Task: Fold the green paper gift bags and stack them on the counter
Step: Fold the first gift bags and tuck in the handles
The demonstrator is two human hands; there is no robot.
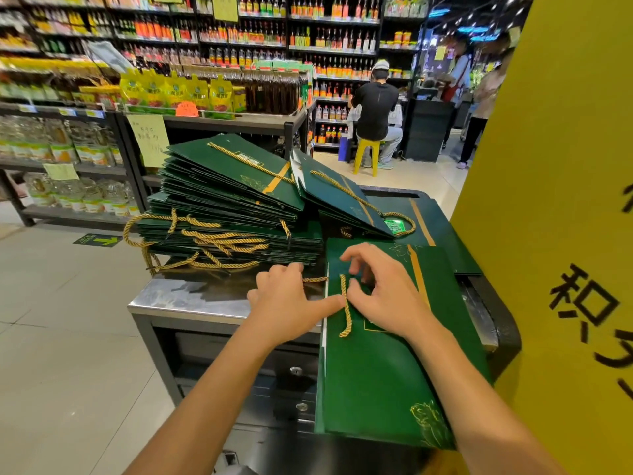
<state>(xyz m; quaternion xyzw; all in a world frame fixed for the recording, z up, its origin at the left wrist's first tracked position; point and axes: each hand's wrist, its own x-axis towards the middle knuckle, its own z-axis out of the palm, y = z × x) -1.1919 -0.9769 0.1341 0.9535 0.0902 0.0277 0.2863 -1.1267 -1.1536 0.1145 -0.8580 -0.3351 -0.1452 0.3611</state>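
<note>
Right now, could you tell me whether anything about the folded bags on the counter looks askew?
Yes. The tall stack of green gift bags is fanned and leaning, its upper bags tilted up rather than flat, and gold rope handles spill loosely from its front edge. A second small pile leans against it.

Both bare forearms reach up from the bottom of the frame toward its centre. The left hand (286,303) lies palm down, fingers spread, its thumb stretched out to the right. The right hand (383,289), just beside it, is arched, fingers curled downward, thumb angled toward the left hand. The two thumbs nearly meet.
</note>
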